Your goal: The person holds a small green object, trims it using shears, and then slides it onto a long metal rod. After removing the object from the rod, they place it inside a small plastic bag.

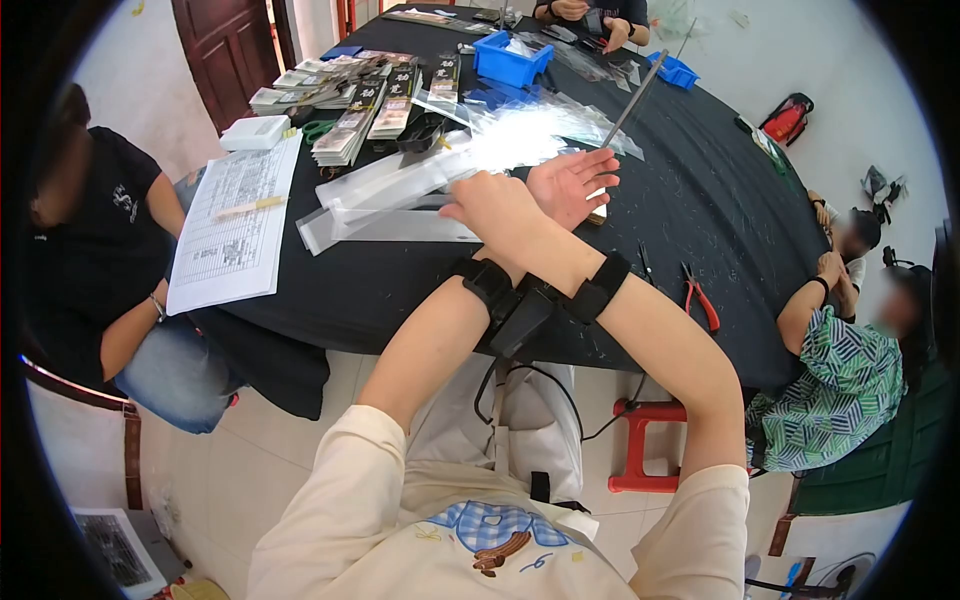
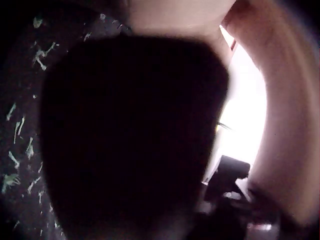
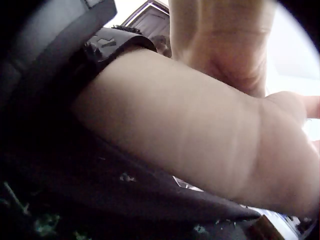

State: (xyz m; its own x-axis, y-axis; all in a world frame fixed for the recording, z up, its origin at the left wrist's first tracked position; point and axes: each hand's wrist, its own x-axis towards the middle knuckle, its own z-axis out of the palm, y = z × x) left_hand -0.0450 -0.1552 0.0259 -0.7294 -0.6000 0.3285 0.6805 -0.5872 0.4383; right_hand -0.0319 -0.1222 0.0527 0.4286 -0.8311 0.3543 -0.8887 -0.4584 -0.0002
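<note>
In the head view the forearms cross at the wrists. The left hand (image 1: 572, 188) lies palm up above the black tablecloth, its fingers spread loosely and nothing in it. Over the left wrist passes the right hand (image 1: 500, 212), its back to the camera and thumb pointing left; its fingertips are hidden. Clear plastic sleeves (image 1: 395, 185) lie just beyond the hands under bright glare. A black strap circles each wrist. The right wrist view shows the left hand (image 3: 287, 155) close up at the right side. A dark shape blocks much of the left wrist view.
Packs of printed cards (image 1: 395, 103), a blue bin (image 1: 510, 62) and a white box (image 1: 255, 133) stand toward the back. Printed sheets (image 1: 240, 235) with a pen lie left, red-handled pliers (image 1: 702, 300) right. Several people sit around the table; a red stool (image 1: 640, 450) is below.
</note>
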